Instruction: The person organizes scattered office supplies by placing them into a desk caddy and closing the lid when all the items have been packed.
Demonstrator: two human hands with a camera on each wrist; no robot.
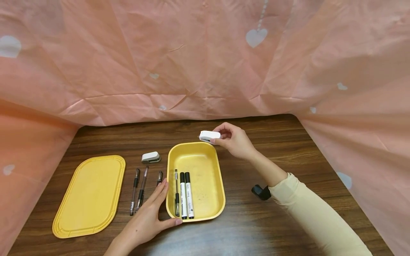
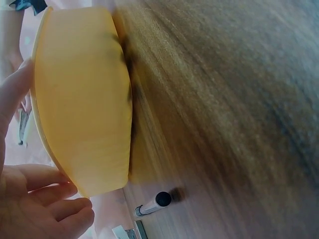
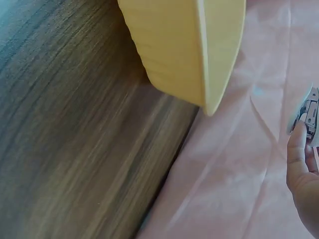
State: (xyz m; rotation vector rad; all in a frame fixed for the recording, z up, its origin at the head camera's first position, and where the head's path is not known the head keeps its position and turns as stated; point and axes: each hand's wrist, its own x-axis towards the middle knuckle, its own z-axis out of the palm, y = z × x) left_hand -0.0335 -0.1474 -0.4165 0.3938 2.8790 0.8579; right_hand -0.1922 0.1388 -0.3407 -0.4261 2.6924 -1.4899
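Observation:
My right hand (image 1: pixel 236 141) pinches a small white stapler (image 1: pixel 209 136) above the far rim of the yellow box (image 1: pixel 205 185). In the right wrist view the stapler (image 3: pixel 310 117) shows its metal inner part. My left hand (image 1: pixel 148 217) spans the box's near left corner, thumb at the near rim and fairly straight fingers along the left side. Inside the box, along its left wall, lie a black gel pen (image 1: pixel 177 193) and two white markers with black caps, one marker (image 1: pixel 183 195) beside the other (image 1: pixel 189 195).
A yellow lid (image 1: pixel 89 195) lies at the left. Between lid and box are a second white stapler (image 1: pixel 151 157) and several pens, including one pen (image 1: pixel 135 192), another (image 1: pixel 142 188) and one partly hidden by my left hand (image 1: pixel 159 176). A pink curtain (image 1: pixel 192 64) surrounds the wooden table (image 1: pixel 275 224).

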